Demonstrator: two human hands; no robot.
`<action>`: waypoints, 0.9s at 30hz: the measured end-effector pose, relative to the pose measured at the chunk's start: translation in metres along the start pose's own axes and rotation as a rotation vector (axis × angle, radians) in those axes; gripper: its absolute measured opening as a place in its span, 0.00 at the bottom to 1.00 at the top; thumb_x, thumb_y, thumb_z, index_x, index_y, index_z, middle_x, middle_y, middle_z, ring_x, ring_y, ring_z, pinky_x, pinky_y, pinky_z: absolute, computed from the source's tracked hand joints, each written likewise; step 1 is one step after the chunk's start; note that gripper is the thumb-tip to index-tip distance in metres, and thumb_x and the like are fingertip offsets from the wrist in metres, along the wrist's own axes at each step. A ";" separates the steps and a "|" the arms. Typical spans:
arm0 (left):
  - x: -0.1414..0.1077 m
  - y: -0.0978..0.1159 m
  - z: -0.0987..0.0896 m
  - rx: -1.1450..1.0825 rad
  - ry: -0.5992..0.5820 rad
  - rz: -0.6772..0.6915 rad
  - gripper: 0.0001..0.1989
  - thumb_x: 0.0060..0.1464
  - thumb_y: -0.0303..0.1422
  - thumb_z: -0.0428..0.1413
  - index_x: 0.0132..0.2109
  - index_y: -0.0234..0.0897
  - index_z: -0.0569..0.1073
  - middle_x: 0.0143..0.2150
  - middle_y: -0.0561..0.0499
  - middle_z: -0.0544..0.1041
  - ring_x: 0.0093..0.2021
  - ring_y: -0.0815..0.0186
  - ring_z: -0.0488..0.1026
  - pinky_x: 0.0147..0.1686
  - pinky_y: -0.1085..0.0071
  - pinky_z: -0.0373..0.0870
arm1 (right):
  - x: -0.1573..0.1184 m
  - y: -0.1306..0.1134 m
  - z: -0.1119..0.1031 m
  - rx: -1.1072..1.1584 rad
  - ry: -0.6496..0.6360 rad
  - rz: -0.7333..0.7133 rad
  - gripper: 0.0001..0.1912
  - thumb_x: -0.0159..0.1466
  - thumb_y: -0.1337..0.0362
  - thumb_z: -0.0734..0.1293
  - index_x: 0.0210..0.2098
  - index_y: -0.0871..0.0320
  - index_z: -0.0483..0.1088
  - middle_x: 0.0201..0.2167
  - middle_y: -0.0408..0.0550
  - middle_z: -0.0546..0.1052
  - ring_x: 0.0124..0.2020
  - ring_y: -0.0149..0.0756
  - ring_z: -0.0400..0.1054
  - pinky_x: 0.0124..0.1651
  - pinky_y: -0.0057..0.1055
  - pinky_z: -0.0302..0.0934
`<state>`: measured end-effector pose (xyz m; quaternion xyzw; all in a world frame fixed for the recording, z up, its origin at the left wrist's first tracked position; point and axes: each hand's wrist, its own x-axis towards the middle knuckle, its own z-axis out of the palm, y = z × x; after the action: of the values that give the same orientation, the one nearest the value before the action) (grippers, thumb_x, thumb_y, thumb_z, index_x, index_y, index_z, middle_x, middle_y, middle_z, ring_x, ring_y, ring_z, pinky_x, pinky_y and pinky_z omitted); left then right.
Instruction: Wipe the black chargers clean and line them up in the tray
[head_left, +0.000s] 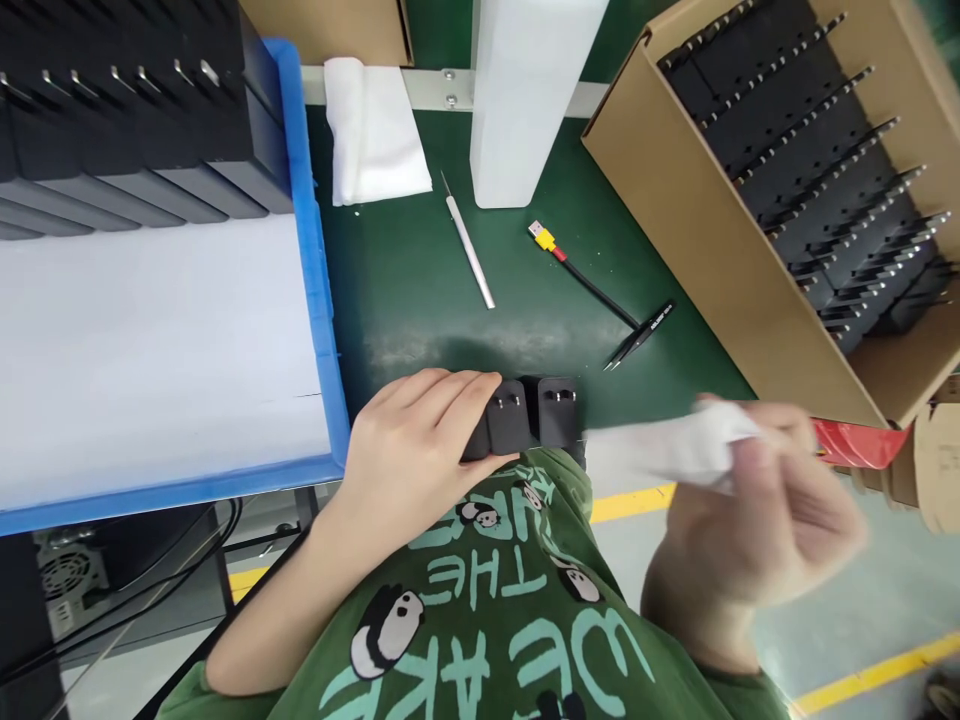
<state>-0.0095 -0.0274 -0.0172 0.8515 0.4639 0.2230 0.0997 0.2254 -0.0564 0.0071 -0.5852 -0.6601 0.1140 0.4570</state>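
Observation:
My left hand (420,430) is wrapped round a row of black power adapters (510,418) at the table's front edge, their metal prongs facing up. One more black adapter (557,412) stands at the right end of that row, outside my fingers. How many lie under my palm is hidden. Off to the right, my right hand (765,500) is blurred by motion and pinches a white cloth (660,447). The cloth trails leftward toward the adapters; whether it touches them I cannot tell.
A blue-rimmed tray (319,300) at left holds rows of black adapters (150,120). At right, a tilted cardboard box (720,230) contains more. Between them lie a folded white cloth (382,135), a white pen-like tool (471,252), a short USB cable (592,287), black tweezers (641,335) and a white upright post (517,100).

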 end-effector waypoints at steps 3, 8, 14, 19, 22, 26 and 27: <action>0.000 0.000 -0.001 0.011 -0.016 0.004 0.25 0.53 0.42 0.66 0.52 0.29 0.74 0.45 0.42 0.82 0.43 0.52 0.80 0.42 0.58 0.77 | -0.007 0.011 0.004 -0.178 0.253 -0.006 0.21 0.65 0.74 0.64 0.51 0.48 0.79 0.29 0.47 0.69 0.32 0.41 0.66 0.31 0.40 0.57; 0.001 0.000 0.001 0.010 -0.006 -0.011 0.22 0.57 0.42 0.64 0.51 0.30 0.73 0.43 0.42 0.82 0.41 0.53 0.80 0.43 0.58 0.76 | -0.029 0.016 0.037 -0.162 -0.163 -0.264 0.29 0.63 0.77 0.66 0.63 0.56 0.68 0.36 0.49 0.73 0.35 0.37 0.69 0.35 0.35 0.68; 0.002 0.003 -0.003 0.035 -0.039 -0.033 0.20 0.60 0.44 0.61 0.51 0.34 0.72 0.45 0.43 0.82 0.43 0.53 0.79 0.44 0.57 0.75 | -0.027 0.027 0.039 -0.080 -0.259 -0.440 0.30 0.64 0.76 0.67 0.65 0.62 0.64 0.34 0.49 0.76 0.38 0.39 0.72 0.38 0.36 0.74; 0.014 0.014 -0.006 0.155 -0.130 0.026 0.29 0.58 0.46 0.62 0.58 0.29 0.70 0.56 0.38 0.78 0.56 0.42 0.74 0.57 0.45 0.65 | -0.020 0.041 0.033 0.004 -0.355 -0.523 0.26 0.65 0.70 0.69 0.62 0.67 0.66 0.39 0.53 0.77 0.46 0.43 0.74 0.47 0.39 0.76; 0.023 0.019 -0.002 0.127 -0.120 0.074 0.27 0.58 0.48 0.62 0.55 0.30 0.73 0.51 0.43 0.81 0.48 0.50 0.78 0.52 0.51 0.69 | -0.020 0.043 0.029 0.020 -0.345 -0.553 0.24 0.64 0.74 0.68 0.60 0.67 0.68 0.37 0.52 0.78 0.44 0.41 0.74 0.42 0.37 0.75; 0.025 0.020 0.002 0.110 -0.094 0.074 0.19 0.59 0.42 0.61 0.50 0.33 0.75 0.47 0.47 0.83 0.40 0.56 0.79 0.41 0.58 0.71 | -0.018 0.043 0.025 0.084 -0.362 -0.559 0.21 0.65 0.75 0.67 0.57 0.64 0.70 0.33 0.48 0.78 0.39 0.38 0.74 0.36 0.33 0.73; 0.024 0.020 0.002 0.115 -0.100 0.070 0.18 0.59 0.42 0.61 0.51 0.32 0.75 0.47 0.47 0.83 0.41 0.56 0.79 0.40 0.58 0.71 | -0.017 0.043 0.025 0.085 -0.370 -0.537 0.21 0.65 0.74 0.67 0.57 0.64 0.70 0.34 0.49 0.78 0.39 0.38 0.74 0.36 0.34 0.73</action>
<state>0.0176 -0.0181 -0.0046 0.8816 0.4403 0.1566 0.0660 0.2333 -0.0490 -0.0441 -0.3397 -0.8574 0.1214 0.3670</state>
